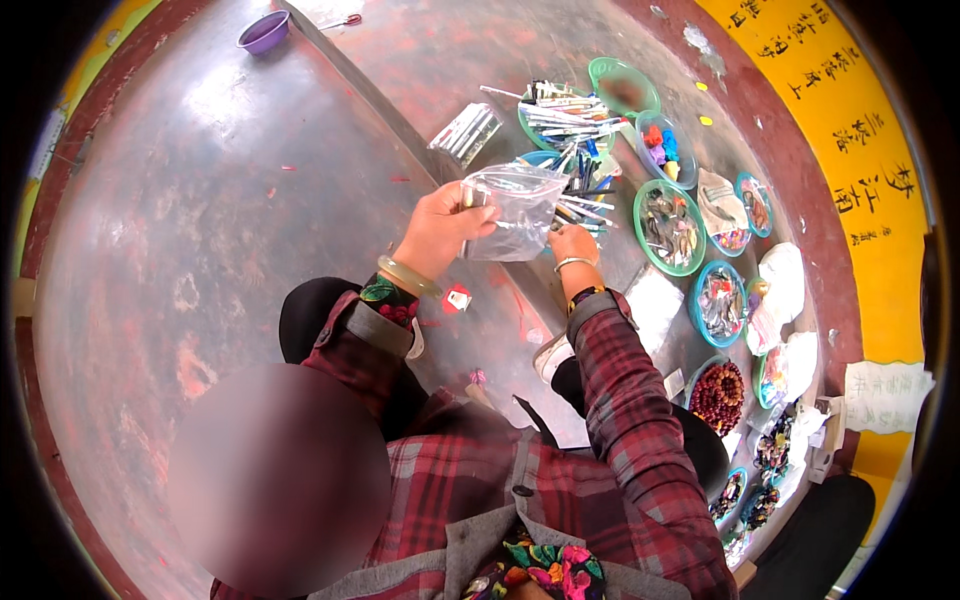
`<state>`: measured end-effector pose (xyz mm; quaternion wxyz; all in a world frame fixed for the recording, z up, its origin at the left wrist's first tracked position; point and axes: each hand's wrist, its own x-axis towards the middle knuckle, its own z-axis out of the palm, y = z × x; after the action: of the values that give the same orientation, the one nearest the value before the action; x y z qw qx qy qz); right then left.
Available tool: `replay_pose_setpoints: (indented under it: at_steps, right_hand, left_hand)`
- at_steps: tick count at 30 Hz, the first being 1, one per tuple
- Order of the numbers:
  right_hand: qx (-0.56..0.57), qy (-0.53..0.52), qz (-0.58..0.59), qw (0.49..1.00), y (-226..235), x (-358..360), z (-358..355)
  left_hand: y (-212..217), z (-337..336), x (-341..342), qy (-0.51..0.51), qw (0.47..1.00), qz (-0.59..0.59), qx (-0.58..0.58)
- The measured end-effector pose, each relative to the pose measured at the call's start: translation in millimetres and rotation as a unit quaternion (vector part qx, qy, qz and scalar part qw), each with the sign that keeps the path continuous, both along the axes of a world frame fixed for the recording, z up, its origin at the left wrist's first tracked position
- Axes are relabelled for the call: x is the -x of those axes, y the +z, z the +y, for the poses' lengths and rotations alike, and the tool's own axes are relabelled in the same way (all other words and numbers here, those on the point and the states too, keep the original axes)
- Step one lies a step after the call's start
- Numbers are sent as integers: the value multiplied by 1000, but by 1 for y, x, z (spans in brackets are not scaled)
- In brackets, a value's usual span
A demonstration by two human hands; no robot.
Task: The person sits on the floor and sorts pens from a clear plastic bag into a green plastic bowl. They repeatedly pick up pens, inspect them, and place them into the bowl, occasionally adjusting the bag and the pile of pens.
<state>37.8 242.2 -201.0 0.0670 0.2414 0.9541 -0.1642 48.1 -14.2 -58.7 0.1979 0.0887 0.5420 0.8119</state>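
My left hand is closed on the edge of a clear plastic zip bag, thumb on the near face. The bag hangs spread out in front of me and looks mostly see-through and flat. At its right edge my right hand has its fingers curled together beside a blue basket of pens; what they hold, if anything, is hidden. Behind the bag stands a green basket heaped with white pens. Left of that lies a clear packet of white pens.
Rightward stand a basin of colourful pieces, a green basket of small packets, a blue basket and a basket of dark red beads. A purple basin sits far left. A floor ledge runs diagonally.
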Motion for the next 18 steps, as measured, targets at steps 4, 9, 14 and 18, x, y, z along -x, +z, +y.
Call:
replay_pose_setpoints:
  at_steps: [4,9,14,18]
  right_hand:
    - [8,-13,8,1000,0,1,1]
    - [-5,-18,103,995,-1,-14,21]
    - [362,-193,136,902,28,-30,47]
    - [457,-219,271,818,44,-44,68]
  left_hand:
    - [0,2,-1,-6,1000,-28,-12]
    - [0,2,-1,-16,999,-31,-16]
    - [-3,-1,-3,18,999,-38,12]
    - [-7,-3,-1,18,999,-41,18]
